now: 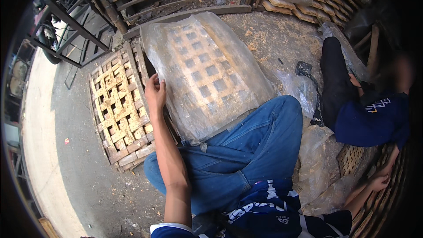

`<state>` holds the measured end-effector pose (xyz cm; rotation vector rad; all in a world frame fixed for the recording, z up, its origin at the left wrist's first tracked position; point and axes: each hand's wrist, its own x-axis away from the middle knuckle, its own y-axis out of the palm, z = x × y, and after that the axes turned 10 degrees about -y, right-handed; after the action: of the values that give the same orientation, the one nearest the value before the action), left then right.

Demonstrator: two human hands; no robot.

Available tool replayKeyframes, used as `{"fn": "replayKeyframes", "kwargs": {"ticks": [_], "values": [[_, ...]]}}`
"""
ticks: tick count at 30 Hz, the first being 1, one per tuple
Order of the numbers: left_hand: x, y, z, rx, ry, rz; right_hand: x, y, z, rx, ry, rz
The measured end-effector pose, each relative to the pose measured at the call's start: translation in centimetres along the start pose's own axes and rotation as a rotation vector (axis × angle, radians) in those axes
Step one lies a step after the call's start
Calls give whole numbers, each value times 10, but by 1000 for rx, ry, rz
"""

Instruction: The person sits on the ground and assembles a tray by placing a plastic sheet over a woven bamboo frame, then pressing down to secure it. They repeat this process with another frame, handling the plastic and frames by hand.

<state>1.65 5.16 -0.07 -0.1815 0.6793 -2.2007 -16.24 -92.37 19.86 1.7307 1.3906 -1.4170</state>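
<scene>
— So, what is being touched by the left hand (155, 91)?

— A wooden lattice panel wrapped in clear plastic (207, 72) is touched at its left edge. The hand is open, with the fingers bent loosely against the plastic. Nothing is gripped tight.

— Where is the wrapped panel kept?

— It is propped on the blue jeans knee (260, 136) and leans out over the gray floor (83, 180), tilted up toward the far side.

— What is seen beside it?

— A bare wooden lattice panel (119, 110) is laid flat on the floor, just left of the wrapped one, under the hand.

— And the right hand (380, 181)?

— It is seen low at the right, set down by more lattice panels (352, 158) and loose plastic sheets (315, 158). Whether it is open or closed cannot be told.

— Is anybody else seen?

— Yes, another person in a blue shirt (370, 121) is seated at the right.
</scene>
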Motion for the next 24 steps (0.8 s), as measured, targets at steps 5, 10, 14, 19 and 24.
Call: {"fn": "replayKeyframes", "kwargs": {"ticks": [5,10,14,19,24], "values": [[5,-11,18,189,61,69,257,53,-75,-372,-591,-934],[23,-28,67,284,250,72,217,42,-366,-924,-572,-1005],[51,-39,131,283,506,112,209,90,-459,-1065,-632,-1189],[57,-22,101,-304,584,66,279,87,-553,-1236,-844,-1289],[56,10,12,-667,269,-28,366,141,-582,-1016,-827,-1402]]}}
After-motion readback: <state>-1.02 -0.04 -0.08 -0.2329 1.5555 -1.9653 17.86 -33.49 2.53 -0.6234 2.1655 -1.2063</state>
